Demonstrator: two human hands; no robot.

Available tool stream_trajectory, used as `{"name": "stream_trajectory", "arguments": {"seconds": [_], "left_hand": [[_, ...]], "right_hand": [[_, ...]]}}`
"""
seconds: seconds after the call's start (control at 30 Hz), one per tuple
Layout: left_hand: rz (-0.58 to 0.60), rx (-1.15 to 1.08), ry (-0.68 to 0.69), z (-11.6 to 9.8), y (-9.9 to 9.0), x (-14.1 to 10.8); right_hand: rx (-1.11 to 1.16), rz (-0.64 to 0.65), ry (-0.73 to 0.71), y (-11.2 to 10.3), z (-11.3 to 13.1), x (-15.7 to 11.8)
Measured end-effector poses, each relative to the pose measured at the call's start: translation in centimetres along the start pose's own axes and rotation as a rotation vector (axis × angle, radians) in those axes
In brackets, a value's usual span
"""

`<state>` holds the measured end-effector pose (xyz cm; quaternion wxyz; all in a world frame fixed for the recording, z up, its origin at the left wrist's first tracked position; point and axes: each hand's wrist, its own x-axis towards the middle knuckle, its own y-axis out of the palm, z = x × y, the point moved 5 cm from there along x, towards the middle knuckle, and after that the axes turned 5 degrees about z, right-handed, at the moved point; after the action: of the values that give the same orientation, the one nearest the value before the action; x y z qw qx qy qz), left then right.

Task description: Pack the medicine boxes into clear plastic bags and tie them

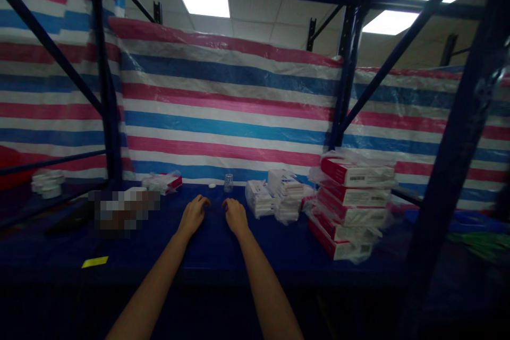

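My left hand (193, 214) and my right hand (236, 216) rest side by side, palms down, on the dark blue table (215, 252), fingers curled loosely and holding nothing. Just beyond the fingertips stands a small clear glass vial (228, 183), with a small white cap (212, 186) lying to its left. A stack of red-and-white boxes wrapped in plastic (350, 204) stands to the right of my right hand. Between the stack and my hand lie piles of white packets (274, 196).
Dark blue rack posts (104, 90) (347, 64) (458, 133) frame the table. A red, white and blue striped tarp (223, 111) hangs behind. A wrapped red-and-white packet (163, 181) lies at the back left, white round containers (48, 183) at the far left, a yellow label (94, 262) near the front edge.
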<state>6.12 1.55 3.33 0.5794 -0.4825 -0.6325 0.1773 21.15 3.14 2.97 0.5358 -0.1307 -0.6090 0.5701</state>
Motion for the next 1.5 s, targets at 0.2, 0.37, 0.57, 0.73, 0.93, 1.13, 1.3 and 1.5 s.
{"name": "stream_trajectory", "arguments": {"seconds": [0.2, 0.37, 0.57, 0.73, 0.93, 1.13, 1.3, 1.5], "left_hand": [[0.011, -0.002, -0.032, 0.4, -0.1, -0.1], [0.004, 0.022, -0.04, 0.1, -0.5, -0.3], [0.022, 0.034, -0.077, -0.1, -0.8, -0.5], [0.025, 0.009, -0.074, -0.2, -0.8, -0.6], [-0.01, 0.04, -0.038, 0.1, -0.5, -0.5], [-0.023, 0.12, -0.105, 0.2, -1.1, -0.4], [0.045, 0.104, -0.124, -0.3, -0.9, -0.6], [0.058, 0.095, -0.121, -0.3, -0.6, -0.9]], "right_hand": [[-0.004, 0.03, -0.035, -0.1, 0.2, 0.0], [-0.006, 0.054, -0.044, -0.2, 0.1, 0.0], [0.0, 0.071, -0.024, -0.2, 0.0, 0.1], [0.014, 0.084, -0.017, 0.0, -0.1, 0.2], [0.048, 0.059, 0.006, 0.2, -0.4, 0.2], [0.099, 0.065, 0.068, 0.8, -1.7, 0.6], [0.125, 0.11, 0.072, 0.8, -1.8, 0.7], [0.11, 0.107, 0.058, 0.7, -1.6, 0.6]]}}
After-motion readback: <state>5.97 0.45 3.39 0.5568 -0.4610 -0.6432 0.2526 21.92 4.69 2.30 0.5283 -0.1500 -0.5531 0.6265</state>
